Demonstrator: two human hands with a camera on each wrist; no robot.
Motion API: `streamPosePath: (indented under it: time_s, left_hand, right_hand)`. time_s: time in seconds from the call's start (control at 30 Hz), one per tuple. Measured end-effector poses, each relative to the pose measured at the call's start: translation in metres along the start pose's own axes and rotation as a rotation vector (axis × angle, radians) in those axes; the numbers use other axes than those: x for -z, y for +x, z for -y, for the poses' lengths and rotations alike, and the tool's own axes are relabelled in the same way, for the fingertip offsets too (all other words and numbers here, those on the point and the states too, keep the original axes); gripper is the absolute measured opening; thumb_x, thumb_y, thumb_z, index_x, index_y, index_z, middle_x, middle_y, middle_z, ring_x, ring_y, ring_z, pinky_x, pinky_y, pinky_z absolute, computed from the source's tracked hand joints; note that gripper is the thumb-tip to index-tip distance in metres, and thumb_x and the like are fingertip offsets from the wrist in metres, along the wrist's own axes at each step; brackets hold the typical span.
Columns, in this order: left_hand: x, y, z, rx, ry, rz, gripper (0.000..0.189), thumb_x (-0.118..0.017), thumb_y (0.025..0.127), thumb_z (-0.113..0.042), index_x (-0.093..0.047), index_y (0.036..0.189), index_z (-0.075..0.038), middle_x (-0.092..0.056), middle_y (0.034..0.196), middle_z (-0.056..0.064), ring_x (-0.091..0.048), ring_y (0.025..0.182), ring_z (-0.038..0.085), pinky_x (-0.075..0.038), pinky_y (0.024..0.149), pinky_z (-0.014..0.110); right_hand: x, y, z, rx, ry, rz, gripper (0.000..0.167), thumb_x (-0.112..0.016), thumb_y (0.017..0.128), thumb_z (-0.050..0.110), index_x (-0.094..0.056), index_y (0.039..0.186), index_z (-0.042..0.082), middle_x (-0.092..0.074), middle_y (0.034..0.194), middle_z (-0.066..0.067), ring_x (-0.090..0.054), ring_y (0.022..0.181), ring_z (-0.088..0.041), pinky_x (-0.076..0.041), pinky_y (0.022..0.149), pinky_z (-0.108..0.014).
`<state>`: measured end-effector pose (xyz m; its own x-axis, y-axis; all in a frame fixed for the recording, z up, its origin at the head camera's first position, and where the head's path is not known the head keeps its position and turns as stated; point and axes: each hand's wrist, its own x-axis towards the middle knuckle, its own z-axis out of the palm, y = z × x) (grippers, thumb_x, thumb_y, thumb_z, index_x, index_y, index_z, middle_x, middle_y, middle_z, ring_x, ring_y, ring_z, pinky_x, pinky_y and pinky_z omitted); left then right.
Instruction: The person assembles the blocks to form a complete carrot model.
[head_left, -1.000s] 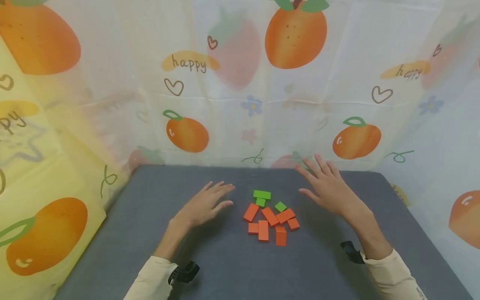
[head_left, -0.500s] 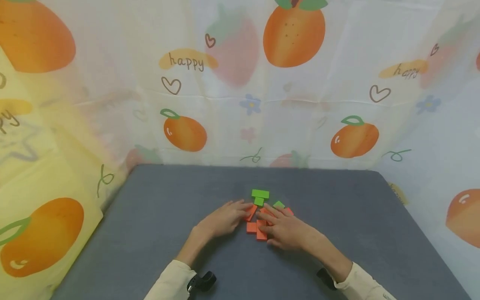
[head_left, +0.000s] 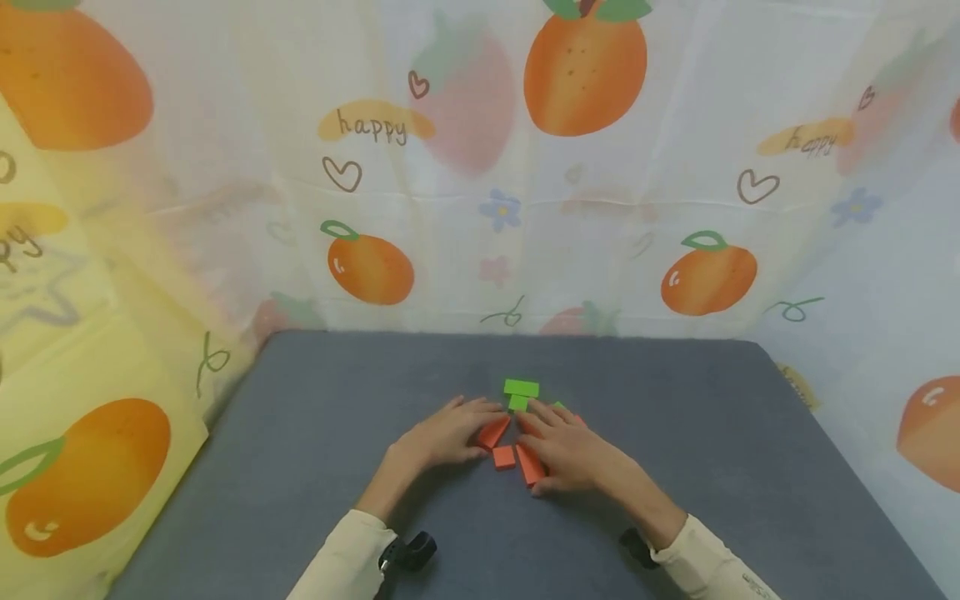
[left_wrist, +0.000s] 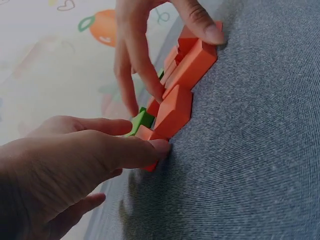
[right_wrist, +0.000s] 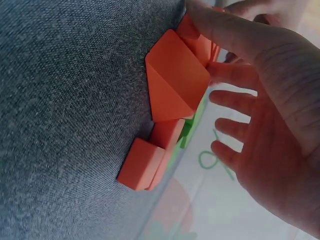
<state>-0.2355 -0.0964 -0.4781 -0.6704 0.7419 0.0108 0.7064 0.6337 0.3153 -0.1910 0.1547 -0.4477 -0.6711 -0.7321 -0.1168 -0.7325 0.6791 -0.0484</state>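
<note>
My left hand (head_left: 442, 435) pinches a tilted orange block (head_left: 492, 432) between thumb and fingers, at the left of a cluster of blocks. My right hand (head_left: 572, 457) spans a longer orange block (head_left: 530, 467), thumb at its near end and a fingertip at its far end; the other fingers spread over the cluster. Between the two hands lies a small orange block (head_left: 504, 457). Several more orange blocks (right_wrist: 175, 75) sit beneath and beside my right hand, mostly hidden in the head view. Just beyond the fingers are green blocks (head_left: 521, 387).
The blocks lie on a grey cloth-covered table (head_left: 337, 383). A fruit-printed curtain (head_left: 465, 258) hangs behind it and along both sides. Each wrist carries a black camera mount (head_left: 411, 552) below a cream sleeve (head_left: 341, 554).
From spread and apart, both hands have come inward and down onto the blocks. The left orange block has shifted left and tilted; the longer one has turned, parting from the small block.
</note>
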Motion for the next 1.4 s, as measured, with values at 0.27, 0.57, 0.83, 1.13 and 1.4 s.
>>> streamPosePath:
  time_s: [0.27, 0.57, 0.83, 1.13, 1.4]
  left_hand:
    - [0.000, -0.004, 0.000, -0.011, -0.020, -0.097, 0.061, -0.083, 0.089, -0.015, -0.061, 0.146, -0.007, -0.068, 0.140, 0.012, -0.061, 0.135, 0.030, -0.036, 0.123, 0.059]
    - [0.004, -0.023, -0.005, 0.027, -0.058, -0.257, 0.065, -0.088, 0.084, -0.021, -0.063, 0.144, -0.011, -0.069, 0.130, 0.009, -0.064, 0.121, 0.028, -0.054, 0.103, 0.049]
    - [0.005, -0.042, -0.028, 0.012, -0.128, -0.287, 0.065, -0.089, 0.082, -0.025, -0.064, 0.141, -0.012, -0.068, 0.129, 0.004, -0.061, 0.120, 0.023, -0.056, 0.102, 0.046]
    - [0.010, -0.061, -0.057, 0.025, -0.185, -0.216, 0.067, -0.089, 0.083, -0.032, -0.062, 0.143, -0.019, -0.068, 0.132, -0.002, -0.061, 0.119, 0.016, -0.056, 0.103, 0.045]
    - [-0.006, -0.072, -0.066, 0.025, -0.231, -0.106, 0.069, -0.088, 0.084, -0.038, -0.060, 0.145, -0.022, -0.067, 0.136, -0.008, -0.061, 0.122, 0.013, -0.053, 0.105, 0.045]
  right_hand:
    - [-0.002, 0.005, 0.000, -0.020, 0.025, -0.019, 0.061, -0.080, 0.089, 0.049, -0.065, 0.132, 0.008, -0.047, 0.160, -0.017, -0.037, 0.155, -0.039, -0.037, 0.121, -0.062]
    - [0.007, -0.002, -0.003, 0.017, 0.021, -0.072, 0.061, -0.084, 0.088, 0.039, -0.064, 0.135, 0.005, -0.067, 0.128, -0.008, -0.064, 0.121, -0.028, -0.052, 0.106, -0.051]
    - [0.018, -0.015, 0.003, 0.049, 0.102, -0.100, 0.060, -0.084, 0.088, 0.033, -0.063, 0.136, 0.004, -0.067, 0.127, -0.006, -0.064, 0.110, -0.023, -0.055, 0.097, -0.047]
    - [0.028, -0.034, 0.011, 0.022, 0.148, -0.047, 0.060, -0.085, 0.086, 0.046, -0.067, 0.129, 0.009, -0.063, 0.114, 0.000, -0.055, 0.098, -0.012, -0.053, 0.088, -0.035]
    - [0.020, -0.041, 0.029, 0.031, 0.190, 0.015, 0.063, -0.083, 0.084, 0.056, -0.070, 0.126, 0.012, -0.059, 0.107, 0.006, -0.048, 0.087, -0.005, -0.048, 0.079, -0.026]
